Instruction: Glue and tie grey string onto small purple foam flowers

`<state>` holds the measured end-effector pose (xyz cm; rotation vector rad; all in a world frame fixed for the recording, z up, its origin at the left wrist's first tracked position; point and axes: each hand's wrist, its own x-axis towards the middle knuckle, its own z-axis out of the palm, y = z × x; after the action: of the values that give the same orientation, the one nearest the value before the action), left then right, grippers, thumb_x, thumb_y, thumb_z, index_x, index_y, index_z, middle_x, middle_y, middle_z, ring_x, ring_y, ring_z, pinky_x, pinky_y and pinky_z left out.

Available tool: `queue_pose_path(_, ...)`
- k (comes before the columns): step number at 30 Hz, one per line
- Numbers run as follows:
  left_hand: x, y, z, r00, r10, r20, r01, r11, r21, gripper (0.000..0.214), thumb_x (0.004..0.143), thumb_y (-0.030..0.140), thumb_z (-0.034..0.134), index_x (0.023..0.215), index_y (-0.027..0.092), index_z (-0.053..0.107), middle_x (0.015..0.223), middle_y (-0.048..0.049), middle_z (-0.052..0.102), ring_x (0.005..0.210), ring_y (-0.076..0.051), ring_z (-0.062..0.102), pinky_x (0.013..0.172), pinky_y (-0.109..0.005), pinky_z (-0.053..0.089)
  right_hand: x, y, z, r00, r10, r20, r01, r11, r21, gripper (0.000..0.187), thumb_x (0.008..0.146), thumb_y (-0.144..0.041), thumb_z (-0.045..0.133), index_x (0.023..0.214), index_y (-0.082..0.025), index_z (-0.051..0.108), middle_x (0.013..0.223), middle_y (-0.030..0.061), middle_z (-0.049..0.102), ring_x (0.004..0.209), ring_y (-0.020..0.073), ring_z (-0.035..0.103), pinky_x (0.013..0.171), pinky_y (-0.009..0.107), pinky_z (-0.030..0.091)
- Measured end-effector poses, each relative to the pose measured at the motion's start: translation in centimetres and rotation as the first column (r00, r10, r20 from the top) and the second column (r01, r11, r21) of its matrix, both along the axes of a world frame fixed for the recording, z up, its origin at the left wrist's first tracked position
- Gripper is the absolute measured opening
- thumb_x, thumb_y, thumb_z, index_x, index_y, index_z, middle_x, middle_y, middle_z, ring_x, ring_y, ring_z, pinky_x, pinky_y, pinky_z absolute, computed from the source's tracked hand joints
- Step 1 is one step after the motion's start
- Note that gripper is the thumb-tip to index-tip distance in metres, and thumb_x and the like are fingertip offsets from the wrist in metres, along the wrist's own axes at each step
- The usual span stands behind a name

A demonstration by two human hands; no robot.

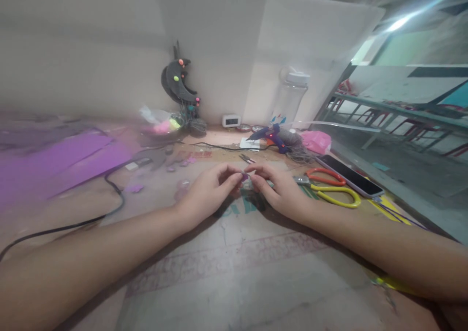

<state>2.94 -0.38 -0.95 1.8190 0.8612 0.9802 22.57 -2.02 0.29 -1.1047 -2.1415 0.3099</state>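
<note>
on the counter (219,292), a purple sheet (91,150) spreads well left of the glue gun (279,138). in front of the gun, the left hand (204,189) and right hand (283,187) nearly meet, each grip closed on a small purple piece pinched at the fingertips. scissors (338,196) and a smartphone (349,176) lie right of the gun, nearer the viewer. the small purple piece (245,177) is in front of it.
</note>
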Motion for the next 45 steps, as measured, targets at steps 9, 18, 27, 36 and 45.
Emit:
queue_pose_path(9, 0.0, -0.1, 0.3, 1.0, -0.008, 0.029, 0.008, 1.0, -0.002, 0.018, 0.093, 0.032, 0.051, 0.093, 0.017, 0.061, 0.078, -0.0007, 0.063, 0.074, -0.014, 0.061, 0.07, -0.027, 0.048, -1.5, -0.8, -0.1, 0.871, -0.001, -0.491, -0.266, 0.839, -0.474, 0.022, 0.094, -0.03, 0.047, 0.113, -0.02, 0.045, 0.055, -0.0084, 0.05, 0.052, 0.0109, 0.047, 0.053, 0.024, 0.039)
queue_pose_path(18, 0.0, -0.5, 0.5, 0.998, -0.037, 0.057, 0.036, 0.999, 0.018, 0.019, 0.093, 0.034, 0.052, 0.09, 0.018, 0.06, 0.082, -0.0014, 0.068, 0.074, -0.014, 0.063, 0.068, -0.026, 0.049, -1.7, -0.7, 0.0, 0.805, -0.086, -0.587, -0.3, 0.795, -0.528, 0.025, 0.086, -0.04, 0.061, 0.089, -0.02, 0.047, 0.053, -0.0075, 0.056, 0.047, 0.0085, 0.049, 0.048, 0.021, 0.039)
queue_pose_path(27, -0.1, -0.7, 0.6, 0.998, -0.064, 0.024, 0.065, 0.998, -0.028, 0.022, 0.093, 0.038, 0.052, 0.097, 0.018, 0.061, 0.086, -0.0033, 0.068, 0.078, -0.016, 0.065, 0.069, -0.028, 0.051, -1.7, -0.8, 0.2, 0.833, -0.08, -0.547, -0.236, 0.843, -0.483, 0.022, 0.084, -0.039, 0.061, 0.085, -0.021, 0.047, 0.053, -0.0081, 0.054, 0.047, 0.0086, 0.049, 0.046, 0.021, 0.039)
queue_pose_path(36, 0.0, -0.8, 0.9, 1.0, -0.029, 0.005, 0.029, 0.999, 0.037, 0.019, 0.091, 0.035, 0.056, 0.091, 0.016, 0.061, 0.084, -0.0023, 0.067, 0.077, -0.015, 0.062, 0.07, -0.027, 0.049, -1.7, -1.0, 0.1, 0.883, -0.035, -0.469, -0.197, 0.878, -0.437, 0.021, 0.087, -0.037, 0.059, 0.085, -0.019, 0.049, 0.055, -0.0078, 0.05, 0.049, 0.0083, 0.047, 0.047, 0.02, 0.037)
queue_pose_path(45, 0.0, -0.4, 0.8, 1.0, -0.013, 0.015, 0.013, 1.0, 0.026, 0.02, 0.092, 0.035, 0.053, 0.087, 0.017, 0.06, 0.082, -0.0019, 0.066, 0.075, -0.014, 0.06, 0.067, -0.026, 0.047, -1.2, -0.8, 0.0, 0.893, 0.007, -0.451, -0.215, 0.886, -0.412, 0.031, 0.094, -0.048, 0.048, 0.085, -0.019, 0.051, 0.063, -0.0038, 0.053, 0.055, 0.009, 0.049, 0.053, 0.023, 0.041)
